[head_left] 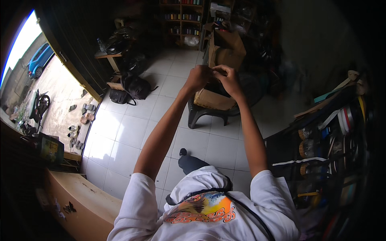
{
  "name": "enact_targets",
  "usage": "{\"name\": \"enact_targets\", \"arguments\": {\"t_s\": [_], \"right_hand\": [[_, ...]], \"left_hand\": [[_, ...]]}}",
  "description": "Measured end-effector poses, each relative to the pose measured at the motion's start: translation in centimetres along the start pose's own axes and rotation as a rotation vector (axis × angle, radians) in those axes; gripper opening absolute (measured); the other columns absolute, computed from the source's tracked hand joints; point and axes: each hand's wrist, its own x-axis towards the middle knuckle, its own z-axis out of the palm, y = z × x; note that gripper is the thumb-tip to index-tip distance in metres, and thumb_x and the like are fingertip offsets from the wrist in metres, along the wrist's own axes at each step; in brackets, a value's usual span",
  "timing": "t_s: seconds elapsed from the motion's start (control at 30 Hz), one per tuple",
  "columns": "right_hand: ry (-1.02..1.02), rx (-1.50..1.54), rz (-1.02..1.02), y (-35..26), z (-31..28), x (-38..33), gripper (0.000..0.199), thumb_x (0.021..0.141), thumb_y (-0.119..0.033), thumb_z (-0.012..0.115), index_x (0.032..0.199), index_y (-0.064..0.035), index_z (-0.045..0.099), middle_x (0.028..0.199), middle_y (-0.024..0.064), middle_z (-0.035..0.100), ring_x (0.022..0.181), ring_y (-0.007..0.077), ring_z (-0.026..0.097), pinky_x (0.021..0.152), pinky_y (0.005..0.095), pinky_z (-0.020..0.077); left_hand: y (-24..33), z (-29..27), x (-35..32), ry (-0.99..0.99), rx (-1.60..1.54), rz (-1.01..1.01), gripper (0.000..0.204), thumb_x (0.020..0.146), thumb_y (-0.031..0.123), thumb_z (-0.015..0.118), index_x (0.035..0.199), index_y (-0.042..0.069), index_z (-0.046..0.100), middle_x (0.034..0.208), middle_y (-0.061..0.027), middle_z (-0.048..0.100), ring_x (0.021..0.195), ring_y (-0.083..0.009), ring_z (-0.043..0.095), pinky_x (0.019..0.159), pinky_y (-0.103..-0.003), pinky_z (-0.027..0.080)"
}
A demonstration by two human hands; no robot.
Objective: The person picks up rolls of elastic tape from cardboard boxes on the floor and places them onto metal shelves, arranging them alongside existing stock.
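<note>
Both of my arms reach forward, and the hands meet above an open cardboard box point(215, 99). My left hand point(199, 78) is closed, its fingers curled and turned away from me. Against it, my right hand point(228, 80) is closed in a pinch, with thumb and forefinger close to the left fingertips. Whatever they may hold between them is too small or hidden to make out. Under the box stands a dark plastic chair point(196, 114). Behind the hands rises a taller open cardboard flap or box point(229, 42).
Thread spools fill a shelf point(183, 17) at the back. Black bags point(138, 87) lie on the tiled floor point(132, 116) beside a small table point(105, 54). Straps and rolls hang on a crowded rack point(341, 140) at right. A wooden counter point(86, 197) stands near left, sandals point(86, 116) outside the doorway.
</note>
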Motion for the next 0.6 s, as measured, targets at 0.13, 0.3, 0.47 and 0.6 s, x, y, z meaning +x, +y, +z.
{"name": "enact_targets", "arguments": {"t_s": [0.13,0.3,0.47,0.6], "right_hand": [[-0.064,0.033,0.054,4.4,5.8,8.1,0.016,0.087,-0.011,0.061,0.098,-0.0003,0.066,0.083,0.0027,0.065,0.079,0.0060,0.059,0.065,0.0209,0.0447],[0.031,0.180,0.104,10.3,12.8,20.7,0.018,0.083,-0.016,0.065,0.094,-0.0027,0.068,0.081,0.0048,0.067,0.067,0.0104,0.059,0.060,0.0250,0.0458],[0.111,0.254,0.175,13.0,20.2,30.9,0.018,0.084,-0.015,0.064,0.096,-0.0028,0.067,0.088,0.0065,0.067,0.075,0.0142,0.063,0.064,0.0264,0.0486],[0.140,0.248,0.223,16.6,23.3,38.6,0.017,0.084,-0.011,0.060,0.099,-0.0030,0.066,0.097,0.0071,0.066,0.078,0.0154,0.064,0.064,0.0265,0.0499]], "left_hand": [[-6.9,-5.9,5.4,0.006,-0.026,-0.023,0.020,0.090,0.007,0.050,0.101,-0.005,0.062,0.092,-0.0139,0.068,0.077,-0.0194,0.069,0.062,-0.028,0.055],[-14.1,-13.0,15.4,0.068,-0.053,-0.052,0.017,0.088,0.003,0.052,0.098,-0.006,0.062,0.089,-0.0149,0.068,0.073,-0.0224,0.069,0.060,-0.031,0.054],[-21.7,-20.7,23.6,0.066,-0.059,-0.083,0.018,0.087,0.001,0.050,0.100,-0.006,0.060,0.090,-0.0148,0.067,0.076,-0.0212,0.068,0.061,-0.030,0.054],[-25.6,-24.1,30.3,0.059,-0.147,-0.120,0.021,0.093,0.006,0.048,0.104,-0.008,0.057,0.095,-0.0162,0.065,0.082,-0.0228,0.068,0.065,-0.029,0.055]]}}
